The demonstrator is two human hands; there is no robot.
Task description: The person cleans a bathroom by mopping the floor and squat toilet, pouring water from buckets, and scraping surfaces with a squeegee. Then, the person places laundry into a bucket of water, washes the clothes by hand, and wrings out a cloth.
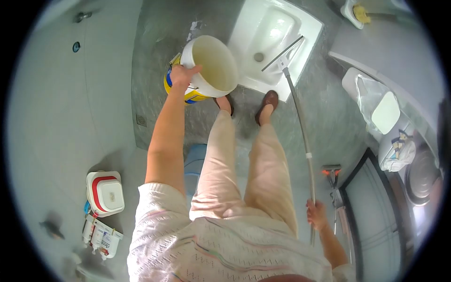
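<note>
Head | left hand (183, 76) outstretched, grip clasping bucket (213, 66) | right hand (316, 214) close-in, grip wrapped round squeegee (305, 141)

Smooth plastic bucket (188, 55), glossy ceramic-looking squat pan (251, 75), satin metal-looking pole (300, 117), faintly shiny floor (155, 94), matt knit top (235, 249).

Red-and-white basin (104, 193), floor drain (141, 121), black-framed door (379, 230)
</note>
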